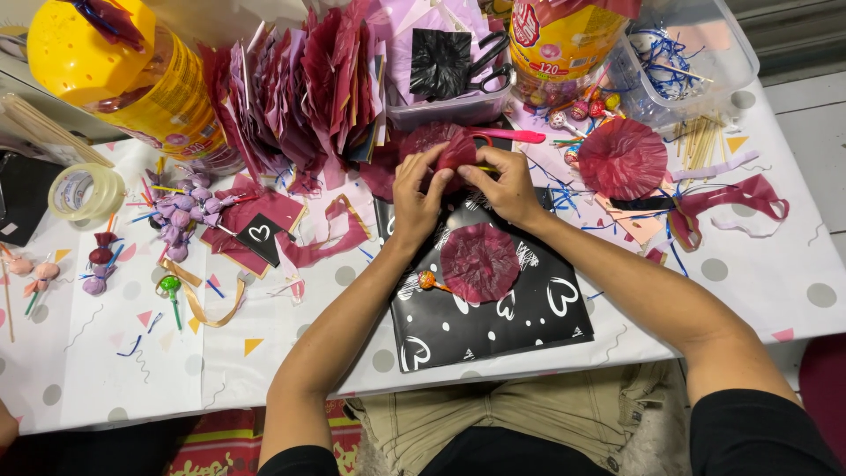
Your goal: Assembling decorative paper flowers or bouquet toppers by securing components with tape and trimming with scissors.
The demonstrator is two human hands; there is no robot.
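Upper centre of frame: left hand (pixel 416 196) and right hand (pixel 504 183) both pinched on crinkled maroon tissue-paper wrap (pixel 451 145), fingers closed around its gathered base. Paper looks light, soft, easily torn; best held at gathered neck, not frilled rim. Second maroon tissue circle (pixel 480 262) lies flat on black heart-print sheet (pixel 493 322), orange lollipop (pixel 426 280) just beside it. Upper left: yellow-lidded plastic jar (pixel 115 70), red-and-yellow label. Top right: similar jar (pixel 560 40). Tape roll (pixel 86 191) at left edge.
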